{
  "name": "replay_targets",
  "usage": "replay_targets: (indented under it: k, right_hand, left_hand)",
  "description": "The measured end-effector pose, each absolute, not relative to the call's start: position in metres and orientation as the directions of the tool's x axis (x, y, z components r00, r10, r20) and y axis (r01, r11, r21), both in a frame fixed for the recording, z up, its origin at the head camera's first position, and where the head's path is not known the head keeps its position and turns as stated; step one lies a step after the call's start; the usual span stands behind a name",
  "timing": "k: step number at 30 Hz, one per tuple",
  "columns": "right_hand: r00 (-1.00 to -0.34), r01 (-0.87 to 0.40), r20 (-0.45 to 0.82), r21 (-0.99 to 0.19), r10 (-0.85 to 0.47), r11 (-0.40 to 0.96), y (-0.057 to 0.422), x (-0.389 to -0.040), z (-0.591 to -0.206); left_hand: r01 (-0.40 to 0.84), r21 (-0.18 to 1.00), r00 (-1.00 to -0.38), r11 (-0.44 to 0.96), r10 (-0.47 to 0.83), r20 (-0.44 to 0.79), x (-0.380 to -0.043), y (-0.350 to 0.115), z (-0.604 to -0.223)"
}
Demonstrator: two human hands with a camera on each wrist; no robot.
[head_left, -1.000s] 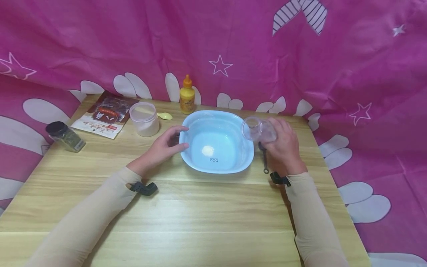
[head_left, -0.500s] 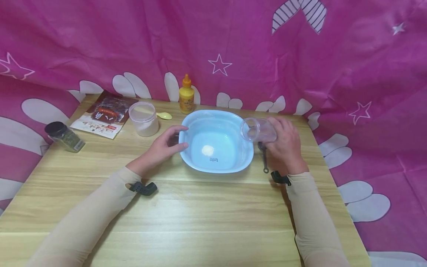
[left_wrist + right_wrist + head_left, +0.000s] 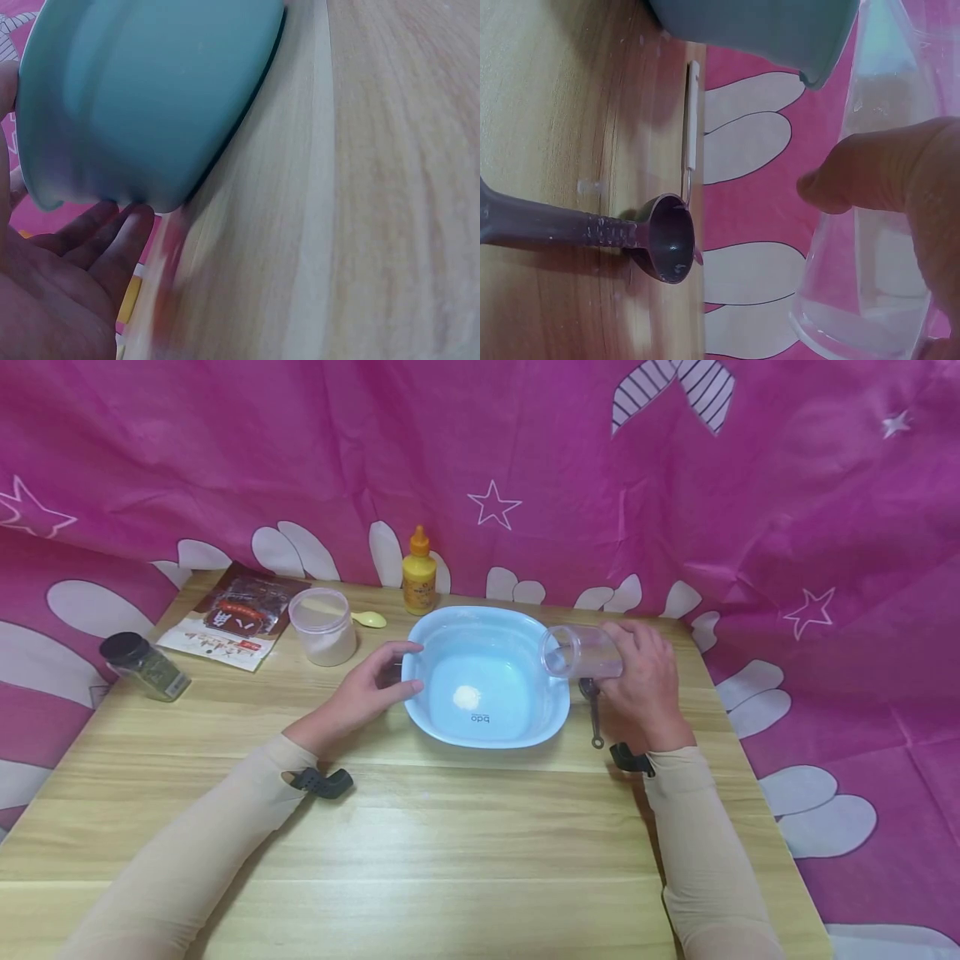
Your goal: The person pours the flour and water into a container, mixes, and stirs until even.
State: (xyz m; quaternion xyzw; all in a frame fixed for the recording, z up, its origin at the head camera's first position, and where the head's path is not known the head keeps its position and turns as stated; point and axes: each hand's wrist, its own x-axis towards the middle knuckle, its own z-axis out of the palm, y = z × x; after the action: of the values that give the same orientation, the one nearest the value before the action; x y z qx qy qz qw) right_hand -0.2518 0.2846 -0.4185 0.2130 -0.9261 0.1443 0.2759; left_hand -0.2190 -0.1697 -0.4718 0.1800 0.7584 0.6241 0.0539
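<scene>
A light blue plastic basin (image 3: 517, 689) stands on the table, with a small heap of pale powder (image 3: 467, 697) on its bottom. My left hand (image 3: 367, 681) holds the basin's left rim, thumb and forefinger at the edge; in the left wrist view its other fingers (image 3: 124, 240) press the outer wall. In my right hand (image 3: 645, 672) is a clear plastic cup (image 3: 596, 652), tipped on its side, its mouth over the basin's right rim. Clear liquid (image 3: 889, 97) shows inside the cup in the right wrist view. A dark measuring spoon (image 3: 596, 718) lies beneath the right hand.
Left of the basin stand a tub of white powder (image 3: 330, 639), a yellow spoon (image 3: 371, 620), a brown packet (image 3: 240, 618) and a black-capped spice jar (image 3: 150, 668). A yellow bottle (image 3: 419, 578) is behind. A white-handled utensil (image 3: 693, 112) lies beyond the measuring spoon.
The cup in my right hand has turned a little, its mouth tipping further toward the basin. My left hand keeps its hold on the rim.
</scene>
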Motion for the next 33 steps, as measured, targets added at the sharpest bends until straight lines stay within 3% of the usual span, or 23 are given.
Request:
replay_targets:
  k: [33]
  right_hand:
    - [-0.737, -0.480, 0.583, -0.097, -0.341, 0.872, 0.2849, -0.2516, -0.4156]
  left_hand:
    - [0.232, 0.956, -0.925, 0.179, 0.345, 0.160, -0.2227, -0.1705, -0.4740]
